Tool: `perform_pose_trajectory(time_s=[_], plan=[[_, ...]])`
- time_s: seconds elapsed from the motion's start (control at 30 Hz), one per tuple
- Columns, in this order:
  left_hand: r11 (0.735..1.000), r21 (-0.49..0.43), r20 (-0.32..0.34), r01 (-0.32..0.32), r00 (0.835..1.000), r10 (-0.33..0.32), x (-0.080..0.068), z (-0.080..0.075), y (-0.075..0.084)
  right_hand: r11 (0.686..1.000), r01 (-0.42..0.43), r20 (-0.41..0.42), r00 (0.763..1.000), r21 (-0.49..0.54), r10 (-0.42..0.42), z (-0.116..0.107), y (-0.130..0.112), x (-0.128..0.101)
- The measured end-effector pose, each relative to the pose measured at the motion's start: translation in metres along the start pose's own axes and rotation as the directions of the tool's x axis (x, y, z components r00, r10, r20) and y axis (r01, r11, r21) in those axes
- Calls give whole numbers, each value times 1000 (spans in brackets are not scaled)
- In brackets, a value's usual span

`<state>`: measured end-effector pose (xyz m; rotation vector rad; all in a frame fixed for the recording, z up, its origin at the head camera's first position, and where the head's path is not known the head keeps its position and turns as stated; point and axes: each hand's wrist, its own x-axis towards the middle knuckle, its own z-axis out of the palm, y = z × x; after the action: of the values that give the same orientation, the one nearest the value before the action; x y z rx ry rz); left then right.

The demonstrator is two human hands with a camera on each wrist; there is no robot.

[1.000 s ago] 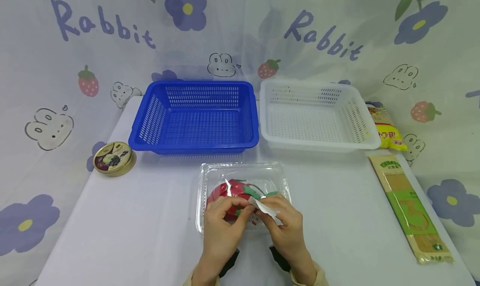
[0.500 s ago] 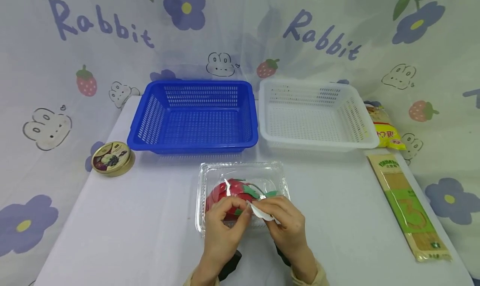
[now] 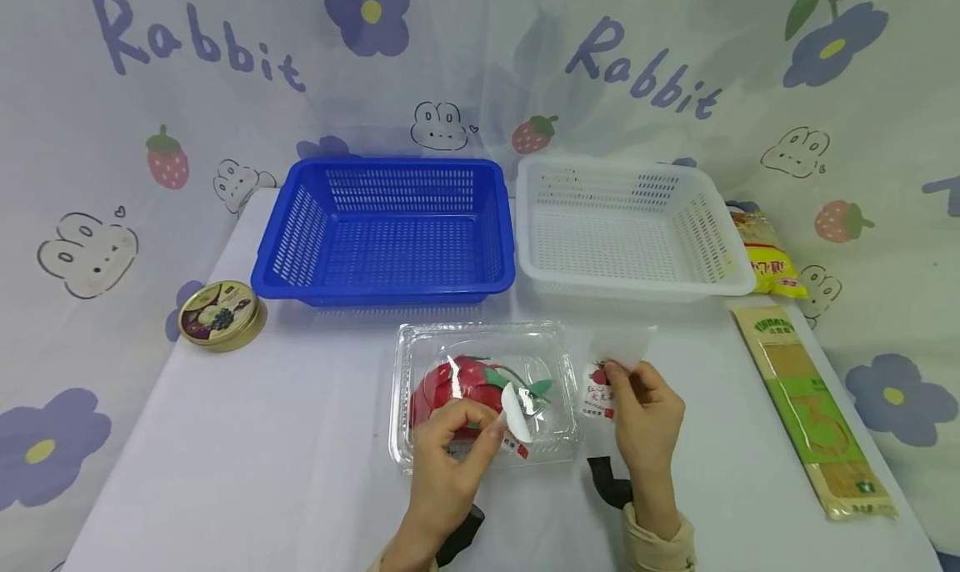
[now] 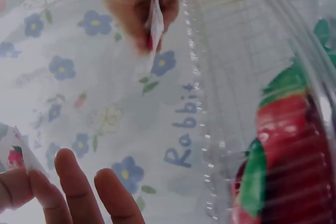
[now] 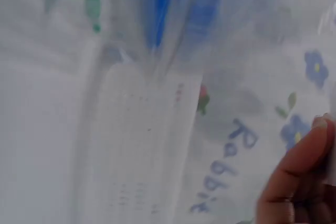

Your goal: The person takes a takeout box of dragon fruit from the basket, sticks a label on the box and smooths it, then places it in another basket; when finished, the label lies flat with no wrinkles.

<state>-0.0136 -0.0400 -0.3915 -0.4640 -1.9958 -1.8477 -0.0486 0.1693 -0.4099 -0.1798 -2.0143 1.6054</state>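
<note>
- Where the white table (image 3: pixel 285 455) meets the near edge, at 6 o'clock, sits a clear plastic box (image 3: pixel 483 393) with a red and green picture under its lid.
- Left hand (image 3: pixel 450 447) on the front of the clear plastic box, thumb and first finger pinched on a small curled sticker (image 3: pixel 516 412) at the lid; other fingers loosely bent, as seen from the left wrist.
- Right hand (image 3: pixel 648 413) lifted off to 3 o'clock of the box, apart from it, fingertips pinched on a peeled label (image 3: pixel 597 386) with a little red strawberry and red marks on it.
- Above that label, a see-through strip (image 3: pixel 618 343) sticking up from the same pinch.
- Blurry in the right wrist view; only one fingertip (image 5: pixel 299 166) and a pale strip of film plain there, so no more to tell from it.
- At 12 o'clock of the box, a blue basket (image 3: pixel 386 284), and just beside it at 1 o'clock a white basket (image 3: pixel 637 284); whether the two rims touch, cannot tell.
- At 9 o'clock, near the table's left edge, a round gold tin (image 3: pixel 219 315).
- At 3 o'clock, well apart from the hands, a long pack of noodles (image 3: pixel 813 409) with a green band.
- Behind that, at 2 o'clock, a yellow bag (image 3: pixel 768 259) next to the white basket.
- All around, a cloth (image 3: pixel 112 138) with flowers, strawberries, bunnies and the word Rabbit.
</note>
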Motion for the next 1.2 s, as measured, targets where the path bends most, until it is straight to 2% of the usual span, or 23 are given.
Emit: perform_pose_trajectory(time_s=[0.03,0.1,0.17,0.27,0.37,0.5,0.6,0.67,0.77,0.83,0.87,0.93,1.03,1.1,1.13,1.2], plan=[[1000,28,-11,4,1000,-4,0,0,-1,992,-124,-7,992,-22,123,-5,3,5],[996,92,-39,0,999,4,-1,0,-4,937,-340,-1,940,-84,341,-15,10,14],[986,168,-79,-21,996,34,-1,1,-7,877,-450,34,886,-169,462,-24,21,21],[962,268,-131,-56,987,94,-2,1,-12,813,-503,99,830,-293,549,-35,37,29],[940,333,-161,-77,977,137,-2,2,-16,778,-489,154,800,-395,581,-41,50,33],[908,413,-196,-74,966,168,-3,4,-21,744,-426,202,783,-515,588,-44,61,35],[863,499,-222,-75,952,211,-3,6,-26,718,-358,219,788,-596,575,-44,64,36],[831,552,-231,-72,944,236,-3,7,-29,697,-317,207,804,-643,557,-44,64,37],[795,604,-228,-62,942,247,-4,8,-32,671,-278,157,845,-687,511,-40,58,38],[780,623,-220,-51,946,237,-4,8,-33,676,-252,126,881,-692,457,-37,50,37],[773,632,-217,-44,948,232,-4,8,-33,690,-240,118,896,-682,428,-34,43,37],[757,653,-215,-31,951,224,-5,8,-33,729,-202,129,920,-654,370,-28,27,35],[737,676,-218,-5,954,207,-5,7,-33,800,-80,212,944,-594,252,-17,-3,30],[722,692,-217,1,954,206,-5,7,-34,851,37,298,944,-523,142,-9,-22,24],[716,698,-217,3,954,208,-5,7,-34,869,111,345,936,-483,72,-5,-29,20],[696,718,-210,-3,952,221,-5,7,-35,887,263,433,898,-380,-81,4,-38,11]])
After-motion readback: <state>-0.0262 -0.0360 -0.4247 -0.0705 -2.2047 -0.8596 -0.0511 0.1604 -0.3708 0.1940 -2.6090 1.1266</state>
